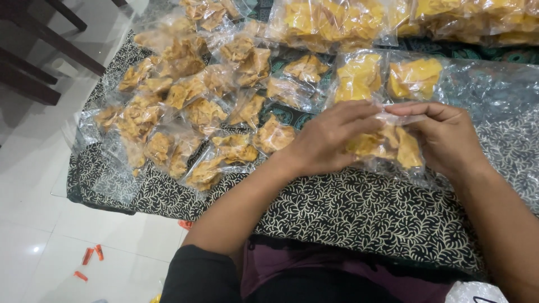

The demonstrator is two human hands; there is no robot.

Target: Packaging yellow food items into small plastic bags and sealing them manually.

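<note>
A: Both hands up over the black-and-white patterned cloth [359,213] — left hand [328,140] and right hand [449,134] pinch the mouth of a small clear plastic bag of golden-brown chips [387,147], fingers clamped on its top edge.

B: Risk, I'd say: a loose pinch lets the slippery film slide, spilling chips; squeezing lower could crush them. Finished clear chip packets [191,106] lie well left.
</note>
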